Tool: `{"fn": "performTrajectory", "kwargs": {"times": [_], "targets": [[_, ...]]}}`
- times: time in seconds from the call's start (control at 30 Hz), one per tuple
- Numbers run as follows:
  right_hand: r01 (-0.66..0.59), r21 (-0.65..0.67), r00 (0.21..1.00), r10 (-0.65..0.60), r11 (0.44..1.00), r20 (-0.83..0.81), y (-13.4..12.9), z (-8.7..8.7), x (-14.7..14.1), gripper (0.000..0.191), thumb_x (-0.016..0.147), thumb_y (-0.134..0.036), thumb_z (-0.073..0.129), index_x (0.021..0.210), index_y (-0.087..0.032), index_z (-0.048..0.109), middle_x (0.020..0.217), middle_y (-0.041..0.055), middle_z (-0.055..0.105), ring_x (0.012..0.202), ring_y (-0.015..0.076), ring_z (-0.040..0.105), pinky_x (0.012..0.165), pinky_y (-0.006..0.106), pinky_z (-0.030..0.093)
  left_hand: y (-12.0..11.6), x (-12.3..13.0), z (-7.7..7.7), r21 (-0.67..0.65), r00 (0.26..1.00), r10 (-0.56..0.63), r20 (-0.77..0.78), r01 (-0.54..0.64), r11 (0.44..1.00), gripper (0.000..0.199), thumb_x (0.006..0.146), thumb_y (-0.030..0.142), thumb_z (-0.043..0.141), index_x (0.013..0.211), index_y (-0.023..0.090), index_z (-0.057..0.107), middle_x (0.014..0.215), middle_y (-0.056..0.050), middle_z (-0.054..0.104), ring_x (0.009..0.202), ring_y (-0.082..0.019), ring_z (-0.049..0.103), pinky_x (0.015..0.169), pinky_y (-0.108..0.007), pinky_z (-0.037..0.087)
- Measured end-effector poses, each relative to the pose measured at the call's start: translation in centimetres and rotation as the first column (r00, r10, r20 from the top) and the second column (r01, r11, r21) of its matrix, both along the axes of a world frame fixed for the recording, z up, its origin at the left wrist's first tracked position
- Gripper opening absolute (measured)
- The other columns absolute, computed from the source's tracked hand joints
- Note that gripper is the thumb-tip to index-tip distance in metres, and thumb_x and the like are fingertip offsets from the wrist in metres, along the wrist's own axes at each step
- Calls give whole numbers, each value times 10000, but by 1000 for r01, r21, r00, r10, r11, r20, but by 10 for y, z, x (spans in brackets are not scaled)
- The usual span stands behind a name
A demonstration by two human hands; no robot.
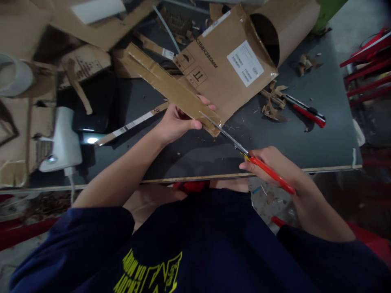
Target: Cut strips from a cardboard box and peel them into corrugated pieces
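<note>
My left hand (179, 122) grips a long, taped strip of cardboard (171, 89) near its lower end, thumb on the near edge and fingertips showing past the far edge. In my right hand (269, 160) is a pair of scissors with a red handle (275, 176). Their long blades (227, 136) reach up and left onto the strip's lower end, just right of my left thumb. How far the blades are apart I cannot tell. Behind the strip lies a printed cardboard piece (224, 53) with a white label.
A red utility knife (308, 114) lies at right beside torn cardboard scraps (275, 103). A large cardboard tube (290, 28) is at the back. At left are a white device with a cable (62, 140), a tape roll (14, 75) and more cardboard. The table's front edge (195, 177) runs before me.
</note>
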State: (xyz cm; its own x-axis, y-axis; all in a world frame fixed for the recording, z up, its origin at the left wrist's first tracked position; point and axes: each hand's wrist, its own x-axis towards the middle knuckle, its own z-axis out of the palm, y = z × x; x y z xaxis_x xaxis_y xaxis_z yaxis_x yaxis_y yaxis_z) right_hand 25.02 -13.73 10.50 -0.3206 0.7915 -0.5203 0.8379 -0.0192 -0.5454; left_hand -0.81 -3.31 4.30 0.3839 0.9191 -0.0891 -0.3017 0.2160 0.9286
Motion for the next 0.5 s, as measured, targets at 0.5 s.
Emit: {"fn": "performTrajectory", "kwargs": {"times": [0.5], "targets": [[-12, -54, 995, 6, 998, -97, -4, 6, 6, 810, 746, -953, 380, 865, -185, 608, 644, 8, 551, 551, 121, 443, 545, 283, 300, -2, -5, -13, 67, 995, -102, 3, 101, 993, 689, 379, 356, 1034, 955, 208, 688, 954, -54, 743, 1030, -302, 747, 893, -404, 645]]}}
